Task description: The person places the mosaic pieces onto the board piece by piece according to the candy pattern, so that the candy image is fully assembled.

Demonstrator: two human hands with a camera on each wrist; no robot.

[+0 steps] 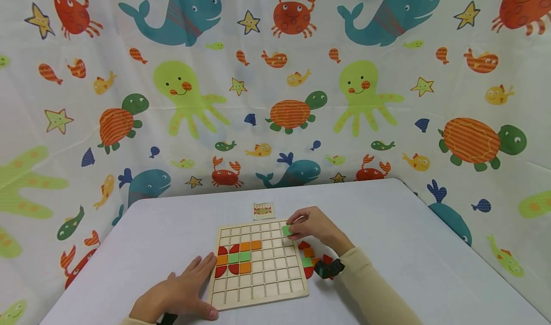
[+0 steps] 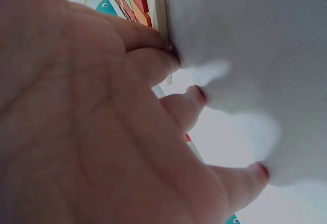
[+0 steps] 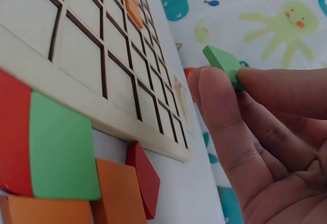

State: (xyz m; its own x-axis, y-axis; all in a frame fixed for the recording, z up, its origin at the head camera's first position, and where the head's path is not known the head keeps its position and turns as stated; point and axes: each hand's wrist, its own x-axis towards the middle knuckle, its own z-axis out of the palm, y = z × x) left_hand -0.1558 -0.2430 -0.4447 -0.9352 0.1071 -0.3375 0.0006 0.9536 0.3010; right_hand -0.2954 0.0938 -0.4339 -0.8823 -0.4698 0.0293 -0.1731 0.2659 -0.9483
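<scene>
Between its thumb and fingers, my right hand (image 1: 311,225) pinches a green square tile (image 3: 225,65), held over the far right corner of a wooden grid board (image 1: 275,270). On the board's left side sit red rounded tiles (image 1: 221,271), orange square tiles (image 1: 256,244) and green square tiles (image 1: 234,258), each in a grid cell. My left hand (image 1: 182,287) rests on the table with fingers spread, its fingertips right at the board's left edge. In the left wrist view the palm (image 2: 92,117) fills much of the picture.
Loose red, orange and green tiles (image 3: 61,145) lie on the table beside the board's right edge, under my right wrist. A small pattern card (image 1: 264,211) lies beyond the board's far edge. A curtain (image 1: 258,86) printed with sea animals hangs behind the white table (image 1: 181,229).
</scene>
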